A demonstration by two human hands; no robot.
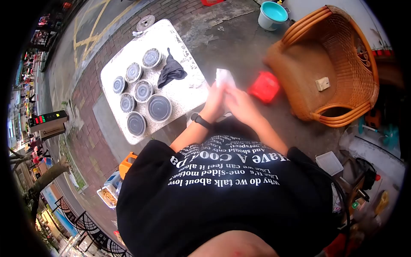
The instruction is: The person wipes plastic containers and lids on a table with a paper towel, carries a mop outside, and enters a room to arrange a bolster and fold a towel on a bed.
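My left hand (215, 99), with a black watch (200, 121) on its wrist, meets my right hand (239, 103) in front of my body. Between them is a piece of white tissue (224, 77), its upper end sticking out past the fingers. Both hands are closed around it, though the fingers are partly hidden and blurred. To their left stands a white table (188, 88) bearing several round containers (159, 108) with dark lids. A crumpled black cloth (172, 72) lies on the same table.
A blurred red plastic object (264, 87) is just right of my hands. Farther right stands a wicker chair (308, 60) with a small white box (323, 84) on its seat. A bucket with a turquoise basin (274, 13) stands at the back.
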